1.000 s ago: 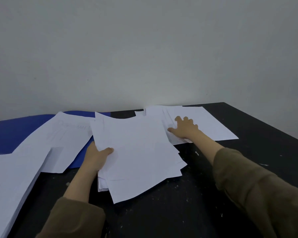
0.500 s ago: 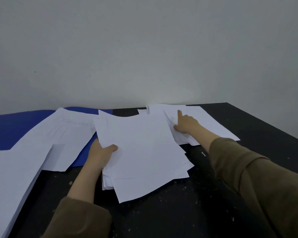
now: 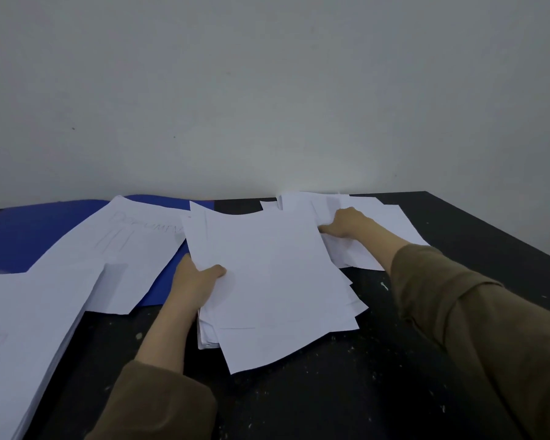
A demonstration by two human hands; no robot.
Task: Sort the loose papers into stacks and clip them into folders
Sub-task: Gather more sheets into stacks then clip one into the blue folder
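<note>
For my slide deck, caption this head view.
Left hand grips a white paper stack; right hand grasps loose white sheets.

Black, speckled table (image 3: 378,392) against a wall, bearing a blue folder (image 3: 29,236), scattered white papers (image 3: 391,230) and, at left, possibly a thicker stack (image 3: 23,338).

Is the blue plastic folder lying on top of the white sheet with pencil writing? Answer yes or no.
No: the white sheet with pencil writing lies on top of the blue plastic folder, covering part of it.
</note>
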